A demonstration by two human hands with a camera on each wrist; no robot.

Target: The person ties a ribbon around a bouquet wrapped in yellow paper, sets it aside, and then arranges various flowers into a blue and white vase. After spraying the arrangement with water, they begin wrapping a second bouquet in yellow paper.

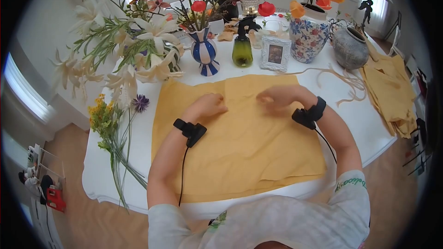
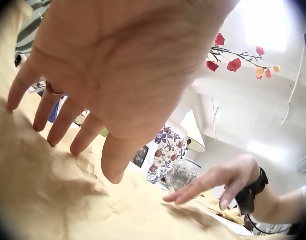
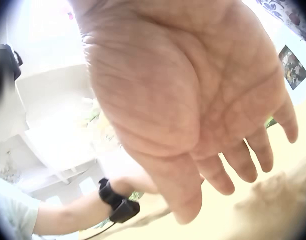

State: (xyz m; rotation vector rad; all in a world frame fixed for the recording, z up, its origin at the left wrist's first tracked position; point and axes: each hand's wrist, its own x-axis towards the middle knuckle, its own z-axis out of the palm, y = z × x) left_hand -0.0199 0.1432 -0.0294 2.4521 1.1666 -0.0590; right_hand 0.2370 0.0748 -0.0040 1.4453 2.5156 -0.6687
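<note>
A large yellow-tan sheet (image 1: pixel 240 147), lightly creased and layered at its front edge, lies across the white table. My left hand (image 1: pixel 208 106) is over its upper left part; in the left wrist view the spread fingers of that hand (image 2: pixel 108 75) point down with their tips at the sheet (image 2: pixel 43 180). My right hand (image 1: pixel 282 97), slightly blurred, is over the upper right part. Seen from the right wrist, this hand (image 3: pixel 193 90) has its fingers apart and holds nothing; whether its tips touch the sheet (image 3: pixel 273 200) I cannot tell.
Yellow and purple flowers (image 1: pixel 108 129) lie at the left, below white lilies (image 1: pixel 157 32). Behind the sheet stand a striped vase (image 1: pixel 204 53), green bottle (image 1: pixel 242 51), framed picture (image 1: pixel 275 54) and floral vase (image 1: pixel 308 34). Twine (image 1: pixel 341 77) and folded yellow cloth (image 1: pixel 390 90) are at the right.
</note>
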